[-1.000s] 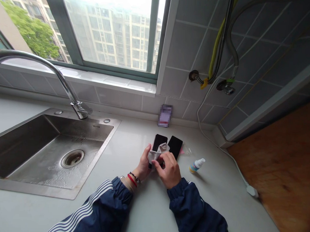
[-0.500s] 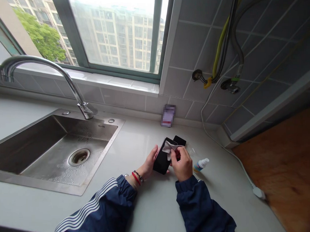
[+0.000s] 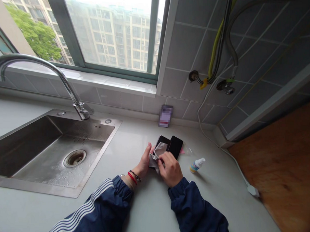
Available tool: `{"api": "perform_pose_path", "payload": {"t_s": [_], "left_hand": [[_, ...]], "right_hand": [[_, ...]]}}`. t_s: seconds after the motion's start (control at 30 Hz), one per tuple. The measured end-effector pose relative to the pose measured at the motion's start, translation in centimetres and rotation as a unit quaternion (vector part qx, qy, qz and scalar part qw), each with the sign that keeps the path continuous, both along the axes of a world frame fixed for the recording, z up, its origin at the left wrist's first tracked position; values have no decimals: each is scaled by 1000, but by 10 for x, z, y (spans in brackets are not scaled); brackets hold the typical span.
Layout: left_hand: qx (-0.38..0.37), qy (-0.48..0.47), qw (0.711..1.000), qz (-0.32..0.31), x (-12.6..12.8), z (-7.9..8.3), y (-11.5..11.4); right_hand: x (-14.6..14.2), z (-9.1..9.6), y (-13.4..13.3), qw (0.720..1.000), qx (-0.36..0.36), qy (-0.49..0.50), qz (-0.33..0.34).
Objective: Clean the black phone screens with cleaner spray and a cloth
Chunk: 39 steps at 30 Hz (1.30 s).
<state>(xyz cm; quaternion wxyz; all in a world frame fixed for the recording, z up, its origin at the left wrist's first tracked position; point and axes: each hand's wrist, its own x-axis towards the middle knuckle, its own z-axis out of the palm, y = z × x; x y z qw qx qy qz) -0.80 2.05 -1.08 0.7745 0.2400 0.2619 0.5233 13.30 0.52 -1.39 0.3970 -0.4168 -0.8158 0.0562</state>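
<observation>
My left hand (image 3: 144,161) is closed round the left edge of a black smartphone (image 3: 164,139), thumb along its side. A light grey cloth (image 3: 160,149) lies over the phone's screen, pinched in the fingers of my right hand (image 3: 171,170). The cloth covers much of the lower screen. Just right of the held phone, a second dark phone (image 3: 176,145) lies on the counter, partly behind my right hand. A small spray bottle (image 3: 197,164) with a white cap stands to the right of that hand.
A steel sink (image 3: 81,181) with a curved tap (image 3: 69,87) is set into the counter (image 3: 133,135) on the left. A blurred upright card or screen (image 3: 165,116) leans on the back wall. A white cable (image 3: 226,151) with a plug (image 3: 252,190) runs down the right.
My right hand has moved the cloth down and left across the phone's screen. More of the second phone and the spray bottle now shows. The view has shifted slightly.
</observation>
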Motion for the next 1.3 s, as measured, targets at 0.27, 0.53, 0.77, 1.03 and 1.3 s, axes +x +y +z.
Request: {"api": "perform_pose_path", "payload": {"t_s": [0.27,0.53,0.77,1.03,1.3], "left_hand": [[55,102,987,-110,-1,-10,-8],[70,45,996,-9,6,-6,-5],[52,-2,998,-28,7,-2,-3],[35,36,992,-118,2,-9,-10],[49,21,997,-53,4,-1,-9]], "right_hand": [[22,2,19,987,45,99,-122],[-5,3,-5,998,28,57,17],[-11,1,-11,997,11,36,62],[16,7,13,989,50,107,-85],[1,8,-1,998,25,50,11]]}}
